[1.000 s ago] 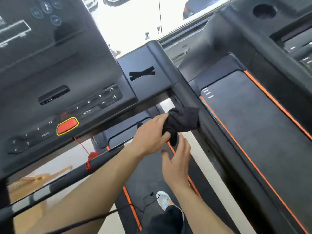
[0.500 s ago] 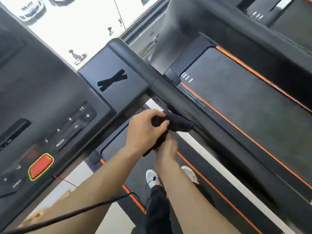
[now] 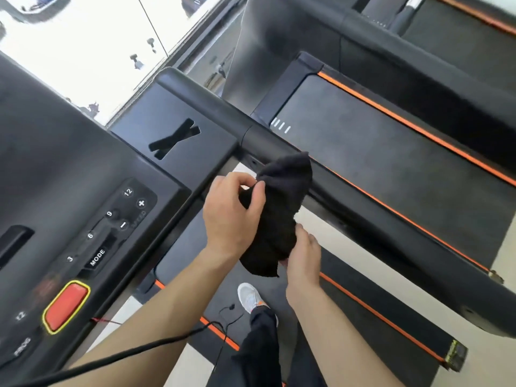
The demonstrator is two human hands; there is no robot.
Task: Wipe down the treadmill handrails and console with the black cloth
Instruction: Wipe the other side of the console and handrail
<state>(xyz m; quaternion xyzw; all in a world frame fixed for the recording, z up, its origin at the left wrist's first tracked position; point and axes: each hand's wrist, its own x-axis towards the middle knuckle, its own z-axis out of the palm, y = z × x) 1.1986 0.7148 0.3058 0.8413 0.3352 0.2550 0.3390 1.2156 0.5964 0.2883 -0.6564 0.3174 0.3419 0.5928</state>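
Observation:
The black cloth (image 3: 279,216) hangs stretched between both hands just below the right handrail (image 3: 377,216), its top corner overlapping the rail. My left hand (image 3: 233,216) pinches the cloth's upper edge with thumb and fingers. My right hand (image 3: 303,255) grips the lower end from the side. The black console (image 3: 69,174) fills the left, with its numbered buttons, MODE key and a red stop button (image 3: 66,307).
A second treadmill's belt (image 3: 391,152) with orange stripes lies right of the handrail. Below are my own belt, a white shoe (image 3: 250,297) and a dark trouser leg. A thin black cable (image 3: 125,356) crosses my left forearm. A bright window is at top left.
The cloth was bunched against the handrail in my left hand; now both hands hold it pulled out lengthwise, a little off the rail. The view has shifted right and down.

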